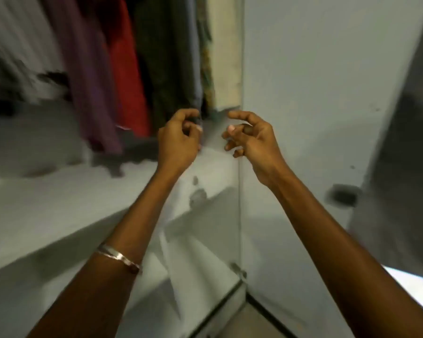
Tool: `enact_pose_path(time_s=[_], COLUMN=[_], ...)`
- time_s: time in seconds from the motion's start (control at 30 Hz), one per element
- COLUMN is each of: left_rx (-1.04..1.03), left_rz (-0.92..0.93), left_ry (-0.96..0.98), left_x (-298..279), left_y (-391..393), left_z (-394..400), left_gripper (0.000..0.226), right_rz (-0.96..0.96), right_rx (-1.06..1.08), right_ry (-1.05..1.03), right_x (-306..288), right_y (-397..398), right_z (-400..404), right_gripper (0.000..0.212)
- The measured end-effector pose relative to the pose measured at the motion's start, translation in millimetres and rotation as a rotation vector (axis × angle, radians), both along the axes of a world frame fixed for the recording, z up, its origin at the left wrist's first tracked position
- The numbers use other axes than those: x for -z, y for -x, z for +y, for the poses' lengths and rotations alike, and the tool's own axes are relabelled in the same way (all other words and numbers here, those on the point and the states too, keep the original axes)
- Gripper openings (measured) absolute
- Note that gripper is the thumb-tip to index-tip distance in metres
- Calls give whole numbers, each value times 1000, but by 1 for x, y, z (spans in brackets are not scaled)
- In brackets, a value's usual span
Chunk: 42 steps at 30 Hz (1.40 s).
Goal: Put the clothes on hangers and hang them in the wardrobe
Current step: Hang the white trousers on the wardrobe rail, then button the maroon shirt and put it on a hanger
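Several garments hang in the wardrobe at the upper left: a white one [22, 45], a purple one [83, 76], a red one [127, 69], a dark green one [164, 57] and a grey-blue one [193, 57]. My left hand [178, 137] is raised at the lower hem of the grey-blue garment, its fingertips pinching the hem's edge. My right hand [252, 137] hovers just to the right with fingers curled and apart, holding nothing. The frame is blurred by motion. No hanger is visible.
A white shelf [59, 203] with chipped paint runs below the hanging clothes. The wardrobe's white door [315, 93] stands open on the right, with a dark handle [343, 195] on it. A strip of floor [244, 323] shows at the bottom.
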<state>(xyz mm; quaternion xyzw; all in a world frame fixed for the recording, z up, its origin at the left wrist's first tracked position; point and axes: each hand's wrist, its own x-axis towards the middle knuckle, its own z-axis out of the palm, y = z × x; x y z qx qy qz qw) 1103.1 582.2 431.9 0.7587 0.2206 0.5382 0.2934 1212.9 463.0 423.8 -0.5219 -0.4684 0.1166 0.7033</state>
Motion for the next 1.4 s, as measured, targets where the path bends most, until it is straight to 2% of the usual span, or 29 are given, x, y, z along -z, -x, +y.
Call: enact_pose_path(time_s=[0.17,0.37,0.5,0.67,0.8,0.93,1.03,1.1,1.17,1.23,1.3,1.37,1.4], left_rx=[435,830,1102,1386,1528,1539,1504,1450,1404,1367,1298,1207,1179], left_rz=[276,696,945,1136,1287,1496,1731,1856,1927,1957,1989,2020,2028], left_ry=[282,387,319,150,9,24,137,232,280,301,318,319,312], left_x=[148,274,326,366,397,432,458,474,490,504,518,529,534], left_y=[-49,-50,-34,5,39,72,98,110,120,126,131,133,133], left_z=[-148,-345,-469,-598,-685,-763,-810,-835,-855,-870,-881,-889,-893], left_gripper=[23,20,25,23,20,23,19,13,10,11,15,22,23], right_rz=[186,421,540,683,908,1177,1409,1568,1752,1934,2031,2066,2061], right_rx=[404,909,1182,1473,1658,1796,1827,1790,1693,1530,1366,1242,1219], right_ry=[130,323,363,460,512,721,987,1228,1365,1348,1314,1297,1286], right_x=[124,244,307,365,413,455,480,492,501,510,522,534,539], right_y=[-3,57,115,199,267,340,393,421,443,459,471,475,476], right_z=[-183,-398,-515,-628,-707,-782,-836,-865,-890,-910,-924,-930,-931], right_gripper=[18,19,14,17,15,15,30,51,80,111,132,134,126])
